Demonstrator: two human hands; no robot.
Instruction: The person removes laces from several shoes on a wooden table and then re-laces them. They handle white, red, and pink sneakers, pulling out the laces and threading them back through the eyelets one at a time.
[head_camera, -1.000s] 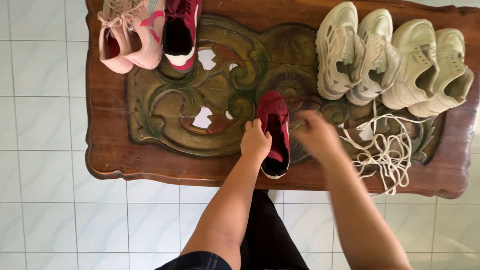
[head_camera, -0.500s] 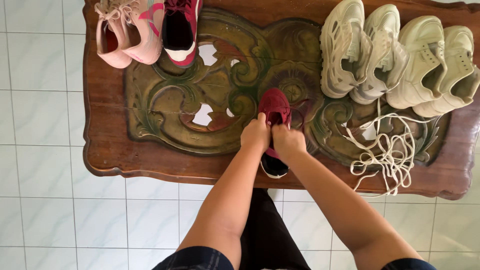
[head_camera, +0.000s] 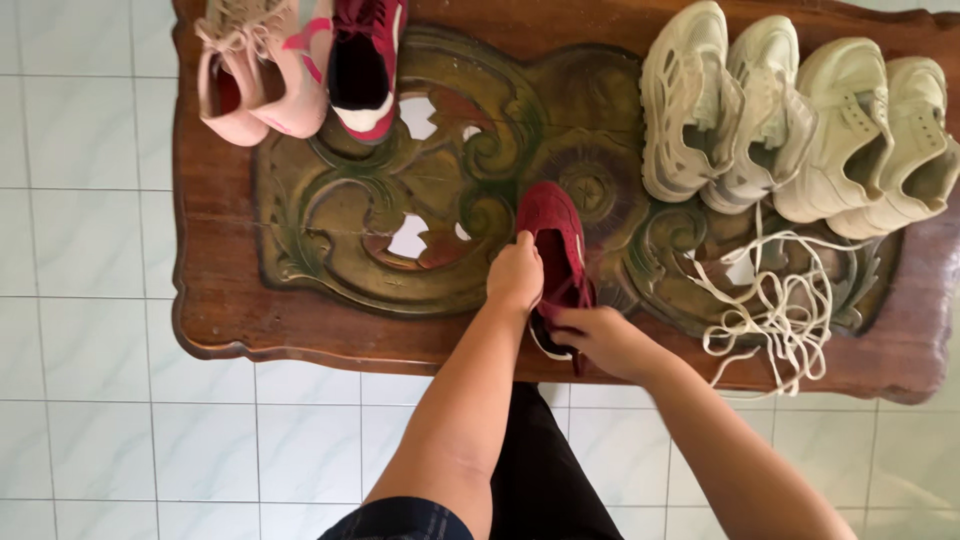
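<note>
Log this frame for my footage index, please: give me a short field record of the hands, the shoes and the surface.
left hand: grips the side of the dark red shoe
right hand: at the shoe's heel end, pinching its red lace
surface: carved wooden table on white tiled floor
far left: pink shoe, red shoe with white sole
far right: four cream shoes in a row
loose: cream laces in a heap
</note>
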